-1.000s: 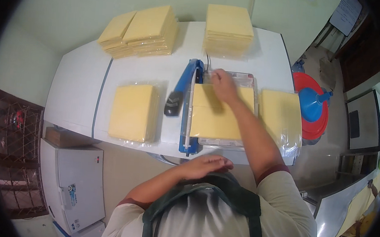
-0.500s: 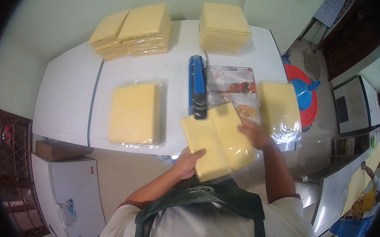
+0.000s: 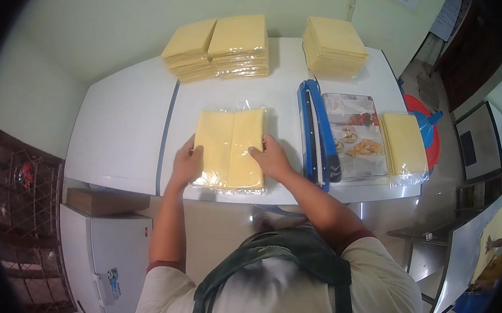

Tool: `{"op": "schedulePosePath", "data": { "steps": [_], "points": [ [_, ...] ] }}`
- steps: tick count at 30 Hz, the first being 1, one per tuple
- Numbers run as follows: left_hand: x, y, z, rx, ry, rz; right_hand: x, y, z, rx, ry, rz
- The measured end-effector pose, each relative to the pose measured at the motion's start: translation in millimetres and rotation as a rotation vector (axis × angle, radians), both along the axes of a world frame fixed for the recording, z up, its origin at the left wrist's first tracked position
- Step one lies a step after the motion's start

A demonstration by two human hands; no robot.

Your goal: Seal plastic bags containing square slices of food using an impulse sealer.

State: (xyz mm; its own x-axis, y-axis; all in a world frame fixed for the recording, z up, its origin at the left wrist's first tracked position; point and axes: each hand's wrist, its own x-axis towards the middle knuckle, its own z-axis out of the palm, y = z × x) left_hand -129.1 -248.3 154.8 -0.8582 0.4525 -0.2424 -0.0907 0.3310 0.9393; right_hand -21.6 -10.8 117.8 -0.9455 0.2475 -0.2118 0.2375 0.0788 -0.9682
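A clear plastic packet of flat yellow sheets [image 3: 228,149], with a fold line down its middle, lies level over the near part of the white table. My left hand [image 3: 187,162] grips its left edge, thumb on top. On the opposite edge my right hand [image 3: 270,156] holds it the same way. The similar packet that lay at this spot is hidden beneath it. To the right of my right hand stands a long blue and black bag sealer [image 3: 317,135]. A patterned board or tray with food pictures [image 3: 354,137] lies beside the sealer.
Stacks of yellow packets stand at the back left [image 3: 239,36] and back right [image 3: 335,46] of the white table [image 3: 119,130]. More packets [image 3: 404,145] lie at its right end. Beyond are a red basin [image 3: 435,147] and blue funnel [image 3: 425,121]. A white freezer [image 3: 114,246] stands at lower left.
Both hands have carried the packet left from the sealer's near end and laid it over the packet on the table. It has turned from tilted to straight. The view has shifted too.
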Motion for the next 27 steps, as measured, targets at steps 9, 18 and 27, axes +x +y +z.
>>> {"op": "schedulePosePath", "data": {
  "steps": [9,18,27],
  "points": [
    [0.0,14.1,-45.1,-0.277,0.198,-0.013,73.1,-7.4,-33.3,0.431,0.211,-0.212],
    [-6.7,26.3,-35.7,-0.53,0.227,0.164,262.4,229.6,-64.7,1.192,0.202,-1.108],
    [58.2,223.0,-10.0,-0.055,0.557,0.138,318.5,305.9,-85.1,1.418,0.293,-0.772]
  ]
}}
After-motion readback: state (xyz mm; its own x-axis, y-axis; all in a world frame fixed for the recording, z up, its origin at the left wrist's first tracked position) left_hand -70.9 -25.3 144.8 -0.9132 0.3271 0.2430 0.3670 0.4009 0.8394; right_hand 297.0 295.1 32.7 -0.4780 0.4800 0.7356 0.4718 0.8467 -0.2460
